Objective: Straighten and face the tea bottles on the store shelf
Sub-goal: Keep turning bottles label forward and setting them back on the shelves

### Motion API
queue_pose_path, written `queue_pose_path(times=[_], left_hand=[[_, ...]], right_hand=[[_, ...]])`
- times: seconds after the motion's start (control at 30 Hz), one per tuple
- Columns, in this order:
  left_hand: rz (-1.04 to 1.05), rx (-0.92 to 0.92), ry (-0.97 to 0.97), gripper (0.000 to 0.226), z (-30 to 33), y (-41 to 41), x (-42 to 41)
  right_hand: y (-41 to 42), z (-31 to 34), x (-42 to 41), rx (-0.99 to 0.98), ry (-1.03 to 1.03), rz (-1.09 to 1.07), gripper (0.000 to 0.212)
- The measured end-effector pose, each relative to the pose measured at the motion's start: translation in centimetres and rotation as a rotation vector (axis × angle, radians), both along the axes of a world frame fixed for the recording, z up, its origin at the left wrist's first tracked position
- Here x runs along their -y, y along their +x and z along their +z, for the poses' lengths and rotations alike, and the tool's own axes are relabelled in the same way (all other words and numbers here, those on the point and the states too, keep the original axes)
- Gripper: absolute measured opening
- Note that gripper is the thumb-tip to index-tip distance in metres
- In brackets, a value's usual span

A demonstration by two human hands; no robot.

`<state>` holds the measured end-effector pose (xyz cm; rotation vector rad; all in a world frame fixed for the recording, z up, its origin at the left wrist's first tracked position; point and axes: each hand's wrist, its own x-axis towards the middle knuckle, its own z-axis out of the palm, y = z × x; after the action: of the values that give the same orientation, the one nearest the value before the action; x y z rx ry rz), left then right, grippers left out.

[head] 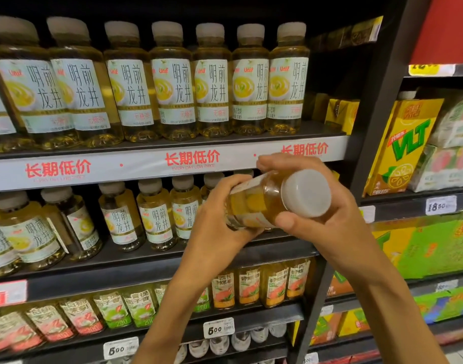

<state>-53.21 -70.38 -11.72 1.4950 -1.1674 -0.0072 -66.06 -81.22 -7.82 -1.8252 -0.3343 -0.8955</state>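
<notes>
Beyond my fingertips [261, 164] I see an open gap on the middle shelf [146, 258], right of its bottles [156, 214]. The price strip [172, 164] hangs just above; the upright [366, 143] blocks the right.

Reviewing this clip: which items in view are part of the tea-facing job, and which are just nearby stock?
Job:
- tea bottle tilted, held by left hand and right hand
- top-row tea bottles
- middle-shelf tea bottles

Nearby:
- lemon tea carton
- fruit-label bottles
- price tag
</notes>
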Motion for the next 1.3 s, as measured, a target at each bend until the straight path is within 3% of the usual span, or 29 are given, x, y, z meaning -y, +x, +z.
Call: queue_pose_path(times=[0.1, 0.27, 0.4, 0.57, 0.73, 0.8, 0.93, 1.03, 1.1, 1.17, 1.3], left_hand=[[0.03, 0.08, 0.006, 0.069, 0.0, 0.4, 0.0], [-0.009, 0.087, -0.003, 0.065, -0.1, 0.4, -0.2], [-0.132, -0.03, 0.057, 0.061, -0.8, 0.4, -0.7], [-0.269, -0.292, 0.03, 0.037, -0.4, -1.3, -0.9], [-0.403, -0.579, 0.119, 0.064, -1.3, -2.4, -1.4], [-0.421, -0.589, 0.12, 0.08, -1.2, -2.6, -1.8], [-0.47, -0.545, 0.036, 0.052, -0.5, -3.1, -2.2], [-0.516, -0.707, -0.082, 0.057, -0.8, -3.2, -1.9], [-0.525, -0.73, -0.092, 0.059, -0.6, -3.1, -1.8], [-0.46, -0.635, -0.03, 0.053, -0.3, -2.9, -1.5], [-0.405, -0.548, -0.011, 0.053, 0.9, -2.2, -0.1]], right_hand=[[-0.4, -0.1, -0.1, -0.016, -0.111, 0.035, 0.032], [-0.6, 0.1, -0.1, 0.017, -0.14, 0.07, 0.031], [0.0, 0.6, 0.3, 0.047, 0.109, 0.081, 0.032], [2.0, 1.5, 1.1, 0.032, 0.474, 0.194, 0.054], [3.7, 2.6, 1.1, -0.062, 0.523, 0.047, 0.042], [3.8, 3.2, 1.2, -0.084, 0.533, 0.052, 0.038], [4.0, 3.6, 1.8, -0.199, 0.577, 0.158, 0.036], [4.3, 3.2, 1.6, -0.287, 0.696, 0.341, 0.058], [4.4, 3.1, 1.4, -0.319, 0.675, 0.357, 0.057], [4.4, 3.6, 1.5, -0.301, 0.596, 0.248, 0.045], [3.8, 5.6, 2.0, -0.177, 0.464, 0.054, 0.043]])
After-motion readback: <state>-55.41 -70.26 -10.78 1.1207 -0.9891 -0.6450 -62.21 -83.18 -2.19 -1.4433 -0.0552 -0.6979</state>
